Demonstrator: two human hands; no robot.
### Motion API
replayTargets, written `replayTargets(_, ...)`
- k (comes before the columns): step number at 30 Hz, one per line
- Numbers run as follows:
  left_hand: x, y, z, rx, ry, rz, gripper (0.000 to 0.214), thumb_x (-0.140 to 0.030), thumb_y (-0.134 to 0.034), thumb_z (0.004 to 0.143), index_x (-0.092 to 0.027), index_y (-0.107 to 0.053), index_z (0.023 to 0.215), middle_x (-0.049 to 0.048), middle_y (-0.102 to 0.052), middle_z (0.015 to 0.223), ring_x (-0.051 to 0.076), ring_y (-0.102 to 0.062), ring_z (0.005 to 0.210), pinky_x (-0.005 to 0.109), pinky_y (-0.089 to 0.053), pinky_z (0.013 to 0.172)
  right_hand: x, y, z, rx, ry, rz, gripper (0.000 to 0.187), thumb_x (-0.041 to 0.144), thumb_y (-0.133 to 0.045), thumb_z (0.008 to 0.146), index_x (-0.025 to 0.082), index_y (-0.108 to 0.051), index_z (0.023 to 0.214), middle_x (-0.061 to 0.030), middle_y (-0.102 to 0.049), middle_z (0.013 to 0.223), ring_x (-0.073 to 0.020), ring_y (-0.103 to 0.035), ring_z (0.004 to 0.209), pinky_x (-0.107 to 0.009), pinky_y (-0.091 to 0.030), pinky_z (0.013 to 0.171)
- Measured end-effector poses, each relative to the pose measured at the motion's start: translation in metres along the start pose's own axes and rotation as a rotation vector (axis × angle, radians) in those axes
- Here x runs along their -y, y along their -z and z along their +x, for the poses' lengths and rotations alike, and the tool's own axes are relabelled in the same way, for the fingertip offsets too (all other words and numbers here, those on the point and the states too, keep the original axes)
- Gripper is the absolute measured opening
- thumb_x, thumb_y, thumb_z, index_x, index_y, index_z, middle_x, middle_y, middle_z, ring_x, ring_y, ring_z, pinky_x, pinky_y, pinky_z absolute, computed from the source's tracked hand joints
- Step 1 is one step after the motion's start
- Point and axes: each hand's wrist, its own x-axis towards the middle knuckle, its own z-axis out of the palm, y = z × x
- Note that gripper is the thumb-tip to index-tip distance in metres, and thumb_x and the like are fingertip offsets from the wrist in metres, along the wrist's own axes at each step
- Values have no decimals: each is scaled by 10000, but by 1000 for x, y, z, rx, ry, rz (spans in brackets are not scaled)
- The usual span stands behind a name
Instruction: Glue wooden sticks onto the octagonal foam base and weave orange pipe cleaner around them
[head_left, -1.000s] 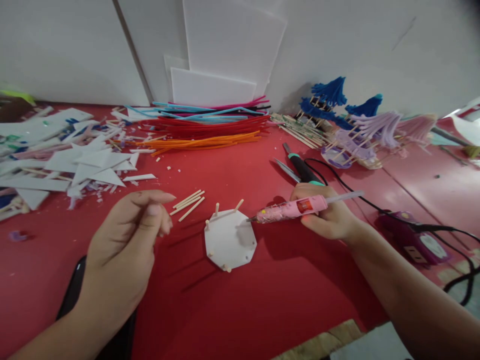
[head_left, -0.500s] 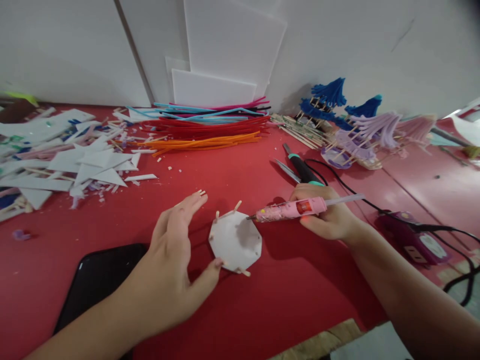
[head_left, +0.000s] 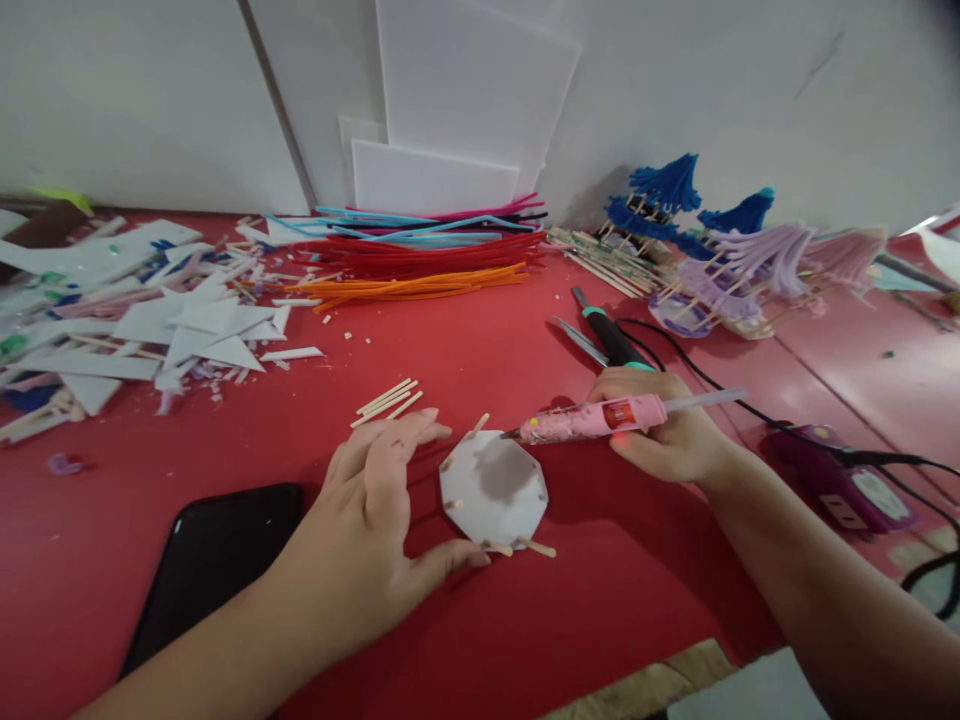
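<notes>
1. At the near left, a black phone lies flat on the red table, just beside the left forearm.
2. The left hand rests on the table, open with the fingers spread, gripping nothing. Its thumb tip touches the near edge of a white octagon, and its fingertips lie by the octagon's far left edge.
3. The octagon lies flat at the centre of the table between the two hands, with short wooden sticks around its rim.
4. The right hand is closed around a pink glue pen, whose tip meets the octagon's far edge. The pen has a red label, with writing too small to read.
5. Loose sticks lie just beyond the left fingers.
6. To the right sits a purple plug block with a black cord.
7. A teal-banded tool lies beyond the right hand.
8. Further back are white scraps on the left and bundled pipe cleaners in the centre.
9. Farthest away, blue and lilac models stand on the right, and white boards lean on the wall.
</notes>
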Motion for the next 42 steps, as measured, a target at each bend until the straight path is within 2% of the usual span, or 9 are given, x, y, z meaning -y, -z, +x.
replayTargets(4, -1, 0, 0, 18, 23, -25, 774, -575, -706, 651, -183, -438, 1262, 180, -495, 1337, 377, -411, 1275, 575, -368, 1004, 1, 0, 0, -13, -5, -10, 64, 152, -472, 695, 207, -497, 718, -11, -531, 624, -147, -460, 561, -292, -359, 538)
replayTargets(12, 3, -2, -1, 26, -27, -44, 699, -564, -620, 747, -152, -416, 1274, 191, -506, 1305, 365, -414, 1259, 573, -377, 997, 0, -1, -1, -15, -21, -38, 57, 169, -467, 711, 201, -514, 717, -18, -535, 626, -153, -464, 564, -301, -359, 536)
replayTargets(21, 5, -6, 1, -22, -76, -44, 421, -332, -524, 868, -155, -405, 1231, 147, -552, 1216, 300, -451, 1223, 506, -413, 1000, 10, -2, 2, -44, -122, -138, 95, 147, -470, 685, 212, -529, 721, -19, -586, 645, -154, -531, 577, -283, -402, 534)
replayTargets(26, 5, -5, 0, 1, -83, -44, 418, -258, -489, 877, -154, -343, 1254, 147, -548, 1250, 302, -431, 1246, 511, -408, 1011, 2, -9, -1, -108, -295, -369, 267, 173, -525, 709, 209, -580, 968, -68, -683, 892, -228, -639, 783, -339, -478, 678)
replayTargets(30, 7, -4, -1, 50, 7, -152, 423, -237, -453, 882, -173, -315, 1277, 149, -544, 1281, 301, -409, 1282, 531, -396, 1022, -11, -18, -2, -56, -343, -524, 481, 111, -476, 708, 128, -517, 1187, -142, -615, 1125, -305, -554, 1052, -457, -430, 884)
replayTargets(33, 8, -3, 0, 92, 78, -256, 499, -192, -443, 859, -171, -264, 1325, 166, -546, 1288, 300, -387, 1312, 553, -373, 1042, -9, -20, 7, -74, -363, -587, 511, 34, -429, 687, 151, -566, 1165, -120, -603, 1079, -303, -525, 1035, -476, -417, 865)
replayTargets(36, 8, 2, 1, 142, 112, -289, 595, -105, -427, 795, -165, -229, 1353, 182, -464, 1375, 295, -327, 1356, 560, -340, 1068, 4, -20, 28, -179, -248, -565, 396, 48, -453, 739, 171, -633, 1070, -105, -606, 1014, -276, -525, 993, -459, -412, 872)
replayTargets(38, 7, 8, 0, 186, 79, -284, 682, -79, -438, 739, -162, -192, 1370, 187, -391, 1430, 306, -245, 1393, 573, -307, 1085, 15, -23, 50, -166, -94, -446, 297, 83, -473, 801, 164, -644, 1029, -93, -633, 980, -232, -552, 951, -412, -426, 891)
replayTargets(42, 4, 15, -6, 224, -71, -200, 856, -219, -571, 734, -157, -71, 1426, 245, -250, 1484, 391, -219, 1384, 603, -347, 1042, 29, -44, 101, 143, 217, -250, 272, 161, -519, 875, 192, -610, 1129, -74, -635, 1131, -191, -552, 1057, -370, -434, 942)
